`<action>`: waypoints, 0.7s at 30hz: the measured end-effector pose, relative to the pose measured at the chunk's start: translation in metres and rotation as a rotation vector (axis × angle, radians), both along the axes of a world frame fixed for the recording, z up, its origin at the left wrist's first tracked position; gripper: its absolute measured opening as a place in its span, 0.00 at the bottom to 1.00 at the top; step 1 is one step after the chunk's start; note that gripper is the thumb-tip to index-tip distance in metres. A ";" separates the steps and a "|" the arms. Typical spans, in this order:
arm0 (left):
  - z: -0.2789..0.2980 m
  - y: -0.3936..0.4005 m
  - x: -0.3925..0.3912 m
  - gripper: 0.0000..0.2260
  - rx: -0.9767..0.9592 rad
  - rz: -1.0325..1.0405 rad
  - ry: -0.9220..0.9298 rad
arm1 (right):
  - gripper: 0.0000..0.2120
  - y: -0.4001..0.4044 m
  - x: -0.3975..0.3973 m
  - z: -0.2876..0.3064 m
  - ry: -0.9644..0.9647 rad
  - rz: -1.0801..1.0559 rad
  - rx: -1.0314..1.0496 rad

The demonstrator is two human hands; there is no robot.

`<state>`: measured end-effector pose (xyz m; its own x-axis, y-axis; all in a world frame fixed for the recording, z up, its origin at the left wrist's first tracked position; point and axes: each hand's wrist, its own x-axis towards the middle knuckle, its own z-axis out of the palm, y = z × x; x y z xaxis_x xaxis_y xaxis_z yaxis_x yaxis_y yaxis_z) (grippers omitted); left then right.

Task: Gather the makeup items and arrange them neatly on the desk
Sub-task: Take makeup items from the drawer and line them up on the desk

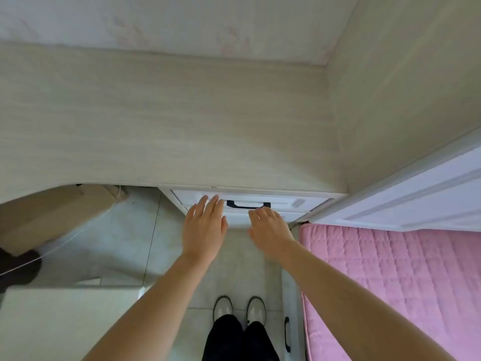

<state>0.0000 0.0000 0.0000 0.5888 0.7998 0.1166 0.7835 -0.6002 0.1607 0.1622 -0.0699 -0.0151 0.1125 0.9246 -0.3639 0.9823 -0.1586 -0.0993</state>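
- Head view: left hand (pixel 204 227) flat and open, fingertips at the white drawer (pixel 286 201) front; grip holds nothing.
- Right hand (pixel 269 231) loosely spread, just below the dark handle (pixel 248 205), also holding nothing.
- Makeup items not visible; worktop (pixel 156 121) bare, so probably inside.
- Drawer looks rigid and light; best held by the handle's middle.

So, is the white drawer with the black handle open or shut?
Shut: the white drawer with the black handle sits flush with the cabinet front; both hands only hover near it.
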 end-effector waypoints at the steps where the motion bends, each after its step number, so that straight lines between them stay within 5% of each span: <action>1: -0.005 0.002 0.001 0.17 -0.023 -0.008 0.015 | 0.22 0.005 0.000 -0.007 0.003 -0.017 -0.014; 21: -0.056 0.007 0.002 0.26 0.043 -0.067 0.000 | 0.21 0.031 0.007 -0.058 -0.024 -0.041 -0.013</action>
<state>0.0024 0.0069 -0.0561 0.6408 0.7530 0.1496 0.7415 -0.6575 0.1334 0.1693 -0.0394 -0.0728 0.1591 0.9141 -0.3729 0.9770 -0.2002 -0.0739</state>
